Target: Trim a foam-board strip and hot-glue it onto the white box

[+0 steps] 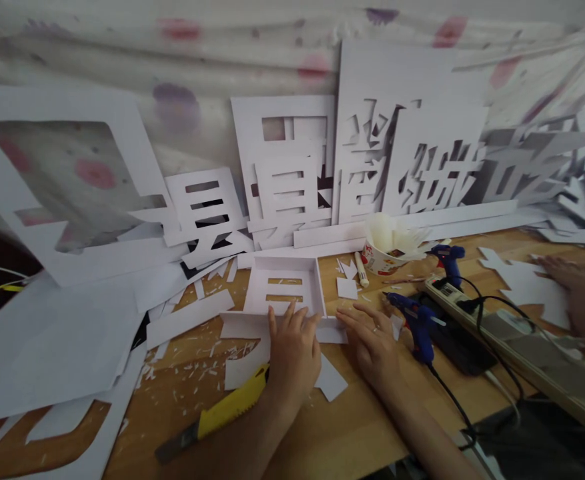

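A white cut-out character [309, 283] with raised side walls and slots lies on the wooden table. Along its near edge runs a white board strip [245, 325]. My left hand [295, 343] bends its fingers over the middle of that strip, holding it against the character. At the strip's right end, near the corner, my right hand [372, 340] holds it with fingertips close together; its thumb is hidden. Beneath and beside my left hand are loose white offcuts [333, 380]. A yellow-handled cutter [232, 403] lies by my left wrist, partly covered by it.
Two blue glue guns [417, 323] [449, 260] lie right of my hands, with cords to a power strip [472, 313] and a dark phone [465, 347]. A paper cup [385, 250] holds glue sticks. Cut-out boards [292, 180] lean behind. Another person's hand [582, 290] rests far right.
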Action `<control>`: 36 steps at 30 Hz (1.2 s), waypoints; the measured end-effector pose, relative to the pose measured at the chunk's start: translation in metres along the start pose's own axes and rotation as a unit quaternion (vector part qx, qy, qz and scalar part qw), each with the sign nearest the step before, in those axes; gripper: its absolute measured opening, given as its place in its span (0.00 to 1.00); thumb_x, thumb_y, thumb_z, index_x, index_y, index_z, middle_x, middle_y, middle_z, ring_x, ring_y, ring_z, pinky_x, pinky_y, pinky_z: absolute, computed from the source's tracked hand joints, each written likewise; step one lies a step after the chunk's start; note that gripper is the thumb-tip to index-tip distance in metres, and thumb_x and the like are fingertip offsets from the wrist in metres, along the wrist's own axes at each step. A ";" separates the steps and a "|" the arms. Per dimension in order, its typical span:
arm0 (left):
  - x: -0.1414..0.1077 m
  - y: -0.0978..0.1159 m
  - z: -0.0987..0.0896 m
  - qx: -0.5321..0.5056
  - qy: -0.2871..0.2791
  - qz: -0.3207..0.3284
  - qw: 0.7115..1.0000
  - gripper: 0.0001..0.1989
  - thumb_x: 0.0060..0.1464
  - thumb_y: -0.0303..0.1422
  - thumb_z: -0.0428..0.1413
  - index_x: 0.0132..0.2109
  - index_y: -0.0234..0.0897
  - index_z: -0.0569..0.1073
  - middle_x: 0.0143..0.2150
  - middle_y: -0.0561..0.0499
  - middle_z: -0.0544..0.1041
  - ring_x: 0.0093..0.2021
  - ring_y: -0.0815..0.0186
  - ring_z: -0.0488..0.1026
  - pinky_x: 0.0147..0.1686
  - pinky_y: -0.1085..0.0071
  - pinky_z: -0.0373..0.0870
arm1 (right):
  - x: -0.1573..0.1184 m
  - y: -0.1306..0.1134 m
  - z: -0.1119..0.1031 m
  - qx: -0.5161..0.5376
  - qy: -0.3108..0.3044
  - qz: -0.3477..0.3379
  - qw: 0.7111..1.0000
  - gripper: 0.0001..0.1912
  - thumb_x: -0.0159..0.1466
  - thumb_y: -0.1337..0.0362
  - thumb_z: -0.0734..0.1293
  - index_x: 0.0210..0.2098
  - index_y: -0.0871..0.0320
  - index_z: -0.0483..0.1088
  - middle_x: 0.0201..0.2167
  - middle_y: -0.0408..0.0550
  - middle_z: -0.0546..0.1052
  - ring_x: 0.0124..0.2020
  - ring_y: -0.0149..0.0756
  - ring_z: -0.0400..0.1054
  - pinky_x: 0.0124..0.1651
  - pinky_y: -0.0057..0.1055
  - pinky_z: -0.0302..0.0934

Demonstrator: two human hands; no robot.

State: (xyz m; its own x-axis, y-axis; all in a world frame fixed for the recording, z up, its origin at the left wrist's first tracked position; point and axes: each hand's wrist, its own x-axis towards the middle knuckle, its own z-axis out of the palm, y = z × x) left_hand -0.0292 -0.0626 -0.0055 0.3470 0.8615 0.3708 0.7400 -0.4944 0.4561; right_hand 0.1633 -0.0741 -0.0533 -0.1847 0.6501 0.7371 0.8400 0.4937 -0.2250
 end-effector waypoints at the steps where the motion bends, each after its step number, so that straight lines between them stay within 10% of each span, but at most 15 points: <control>1: 0.000 0.000 0.000 0.001 0.000 -0.001 1.000 0.23 0.54 0.17 0.50 0.53 0.37 0.75 0.54 0.42 0.79 0.62 0.46 0.68 0.63 0.28 0.49 | 0.000 0.000 0.000 0.001 0.001 0.000 1.000 0.11 0.72 0.66 0.63 0.52 0.57 0.72 0.48 0.49 0.77 0.55 0.45 0.68 0.56 0.50 0.62; 36: 0.001 0.003 -0.009 0.001 -0.055 -0.022 0.998 0.23 0.56 0.23 0.49 0.57 0.41 0.73 0.58 0.44 0.76 0.65 0.53 0.65 0.66 0.33 0.44 | 0.003 -0.012 0.001 -0.070 -0.012 -0.016 0.997 0.28 0.65 0.80 0.55 0.61 0.54 0.64 0.52 0.52 0.78 0.60 0.55 0.62 0.49 0.49 0.56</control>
State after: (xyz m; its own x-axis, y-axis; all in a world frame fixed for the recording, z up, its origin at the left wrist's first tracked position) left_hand -0.0320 -0.0643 0.0033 0.3749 0.8903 0.2585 0.7572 -0.4549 0.4687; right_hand 0.1524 -0.0779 -0.0491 -0.2236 0.6500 0.7263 0.8961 0.4301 -0.1091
